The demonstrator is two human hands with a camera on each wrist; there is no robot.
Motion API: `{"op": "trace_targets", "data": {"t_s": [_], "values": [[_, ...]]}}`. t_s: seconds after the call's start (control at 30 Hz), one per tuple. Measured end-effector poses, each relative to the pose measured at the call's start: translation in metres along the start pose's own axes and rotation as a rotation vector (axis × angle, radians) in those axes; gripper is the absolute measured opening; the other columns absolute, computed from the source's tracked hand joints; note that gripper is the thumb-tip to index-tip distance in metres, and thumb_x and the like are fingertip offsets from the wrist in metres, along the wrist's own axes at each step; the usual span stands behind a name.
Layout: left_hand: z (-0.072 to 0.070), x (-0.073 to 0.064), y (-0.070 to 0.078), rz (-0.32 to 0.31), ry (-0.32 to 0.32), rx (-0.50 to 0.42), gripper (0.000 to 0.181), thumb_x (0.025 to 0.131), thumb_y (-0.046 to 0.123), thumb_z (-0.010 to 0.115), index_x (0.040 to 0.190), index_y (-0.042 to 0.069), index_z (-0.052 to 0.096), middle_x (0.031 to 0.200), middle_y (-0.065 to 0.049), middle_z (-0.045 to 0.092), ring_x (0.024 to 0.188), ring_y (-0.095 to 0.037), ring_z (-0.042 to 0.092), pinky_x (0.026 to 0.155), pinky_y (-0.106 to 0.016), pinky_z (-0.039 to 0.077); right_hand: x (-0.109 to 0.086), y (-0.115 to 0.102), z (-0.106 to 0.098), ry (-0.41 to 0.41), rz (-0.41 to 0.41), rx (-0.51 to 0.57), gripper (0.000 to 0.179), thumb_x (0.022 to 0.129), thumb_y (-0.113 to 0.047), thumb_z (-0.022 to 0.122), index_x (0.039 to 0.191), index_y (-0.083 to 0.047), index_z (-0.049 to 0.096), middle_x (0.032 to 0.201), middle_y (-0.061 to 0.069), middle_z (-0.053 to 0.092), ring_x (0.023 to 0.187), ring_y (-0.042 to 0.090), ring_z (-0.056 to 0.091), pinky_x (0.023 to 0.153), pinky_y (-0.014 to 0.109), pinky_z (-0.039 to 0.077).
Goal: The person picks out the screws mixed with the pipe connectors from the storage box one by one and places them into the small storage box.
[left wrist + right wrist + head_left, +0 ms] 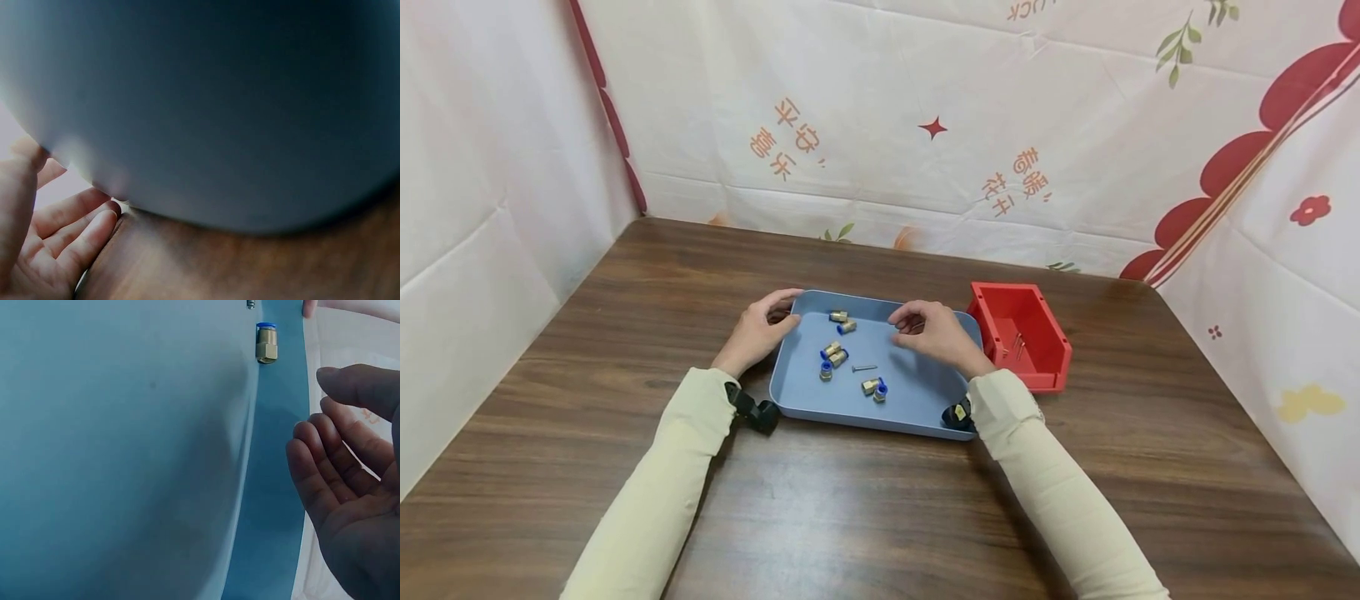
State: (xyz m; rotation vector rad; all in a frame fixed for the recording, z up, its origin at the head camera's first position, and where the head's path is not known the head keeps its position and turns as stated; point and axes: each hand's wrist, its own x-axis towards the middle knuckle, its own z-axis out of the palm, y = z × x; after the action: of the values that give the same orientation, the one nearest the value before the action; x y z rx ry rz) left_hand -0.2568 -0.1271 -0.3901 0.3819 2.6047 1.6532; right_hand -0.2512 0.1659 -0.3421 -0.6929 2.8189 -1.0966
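Observation:
A blue-grey tray [917,400] lies on the table with several brass push-in fittings with blue collars [831,350] and one screw [864,367] in it. At the tray's left rim, my left hand [756,333] holds the edge, thumb over the rim and fingers along the outer wall. Those fingers [81,231] lie against the tray's outside in the left wrist view. My right hand [940,335] hovers over the tray's right half. In the right wrist view its fingers [303,459] are loosely bent, apart from the thumb, with nothing between them.
A red bin [1052,371] stands close against the tray's right side, with several screws [1018,343] in it. The brown wooden table [820,517] extends around the tray. Printed cloth [880,125] hangs behind and at both sides.

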Motion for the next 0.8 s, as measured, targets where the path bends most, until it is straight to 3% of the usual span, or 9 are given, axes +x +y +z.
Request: {"op": "trace_targets", "data": {"t_s": [0.5, 0.8], "values": [[0.002, 0.000, -0.004, -0.005, 0.015, 0.005, 0.045, 0.097, 0.021, 0.055, 0.141, 0.019, 0.047, 0.135, -0.016, 0.053, 0.119, -0.033, 0.053, 0.098, -0.050, 0.044, 0.010, -0.008, 0.012, -0.078, -0.027, -0.019, 0.024, 0.079, -0.003, 0.075, 0.101, 0.002, 0.068, 0.093, 0.014, 0.066, 0.083, 0.020, 0.060, 0.078, 0.031, 0.053], [0.002, 0.001, -0.001, 0.000, 0.017, 0.011, 0.044, 0.097, 0.021, 0.055, 0.140, 0.019, 0.048, 0.134, -0.016, 0.053, 0.118, -0.032, 0.053, 0.098, -0.050, 0.044, 0.013, -0.015, 0.018, -0.130, 0.001, -0.043, 0.025, 0.079, -0.005, 0.075, 0.103, 0.000, 0.068, 0.096, 0.012, 0.066, 0.085, 0.019, 0.059, 0.081, 0.032, 0.053]]}}
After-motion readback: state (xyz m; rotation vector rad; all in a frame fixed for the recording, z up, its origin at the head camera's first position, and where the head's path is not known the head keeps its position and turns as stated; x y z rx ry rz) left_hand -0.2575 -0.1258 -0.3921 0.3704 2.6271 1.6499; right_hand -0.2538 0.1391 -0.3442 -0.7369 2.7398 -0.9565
